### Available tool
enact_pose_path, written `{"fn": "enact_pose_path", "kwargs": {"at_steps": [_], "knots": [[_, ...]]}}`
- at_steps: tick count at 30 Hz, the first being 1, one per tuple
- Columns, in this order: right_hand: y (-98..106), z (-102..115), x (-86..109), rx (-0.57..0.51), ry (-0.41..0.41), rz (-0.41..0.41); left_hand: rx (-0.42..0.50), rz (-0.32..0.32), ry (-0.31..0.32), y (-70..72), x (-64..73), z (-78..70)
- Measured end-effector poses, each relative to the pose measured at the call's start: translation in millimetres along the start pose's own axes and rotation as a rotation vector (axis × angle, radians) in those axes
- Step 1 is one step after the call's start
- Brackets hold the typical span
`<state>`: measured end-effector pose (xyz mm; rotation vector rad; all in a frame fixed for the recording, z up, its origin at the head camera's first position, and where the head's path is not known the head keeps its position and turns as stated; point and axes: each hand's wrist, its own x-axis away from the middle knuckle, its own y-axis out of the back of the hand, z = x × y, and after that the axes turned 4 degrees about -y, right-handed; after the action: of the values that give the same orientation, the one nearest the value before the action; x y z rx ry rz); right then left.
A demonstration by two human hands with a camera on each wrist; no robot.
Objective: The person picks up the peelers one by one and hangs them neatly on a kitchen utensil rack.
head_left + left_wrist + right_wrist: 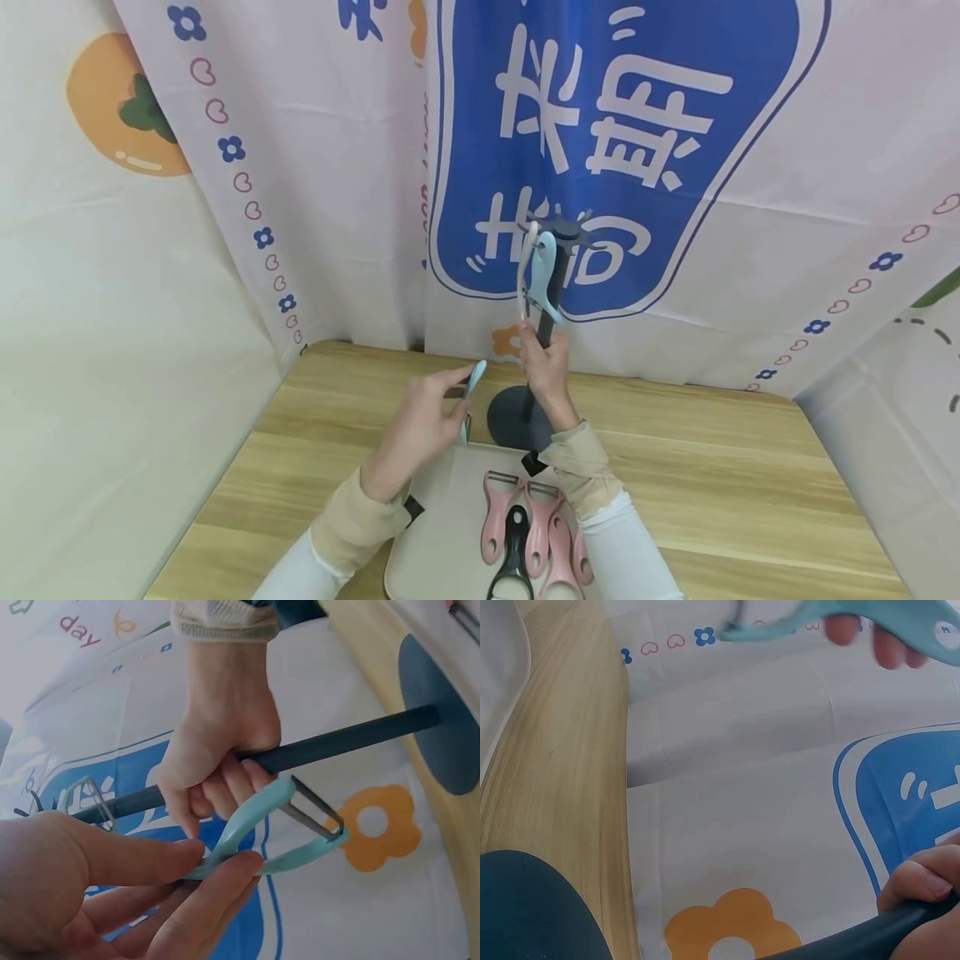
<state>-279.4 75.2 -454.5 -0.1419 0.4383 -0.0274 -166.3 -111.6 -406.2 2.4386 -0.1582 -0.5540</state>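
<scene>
My left hand (pixel 423 429) pinches a light blue peeler (pixel 251 814) by its handle between thumb and fingers, left of the stand. Its two-bladed head points down toward the table in the head view. The right hand (pixel 547 371) grips the dark post (pixel 337 739) of a stand, below its spiked top (pixel 566 229). From that top hang another light blue peeler (pixel 543 271) and a pale peeler (pixel 525 271) beside it. The stand's round base (pixel 513 417) rests on the table behind the tray.
A pale tray (pixel 435 533) lies in front of the stand, with several pink peelers (pixel 495 521) and a black peeler (pixel 516 542) at its right. The wooden table (pixel 720 467) ends at a printed cloth (pixel 360 208) hanging behind.
</scene>
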Motion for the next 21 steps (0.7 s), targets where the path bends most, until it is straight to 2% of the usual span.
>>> {"fn": "enact_pose_path", "kwargs": {"at_steps": [8,17,21], "knots": [[1,0,-0.3,-0.018,0.002,0.016,0.054,-0.059,-0.072,12.4,-19.6,-8.9],[1,1,0.1,-0.015,-0.014,0.012,0.035,-0.101,-0.149,27.4,-40.6,-17.1],[1,-1,0.0,-0.022,-0.015,0.012,0.06,-0.113,-0.15,32.2,-52.6,-20.4]]}}
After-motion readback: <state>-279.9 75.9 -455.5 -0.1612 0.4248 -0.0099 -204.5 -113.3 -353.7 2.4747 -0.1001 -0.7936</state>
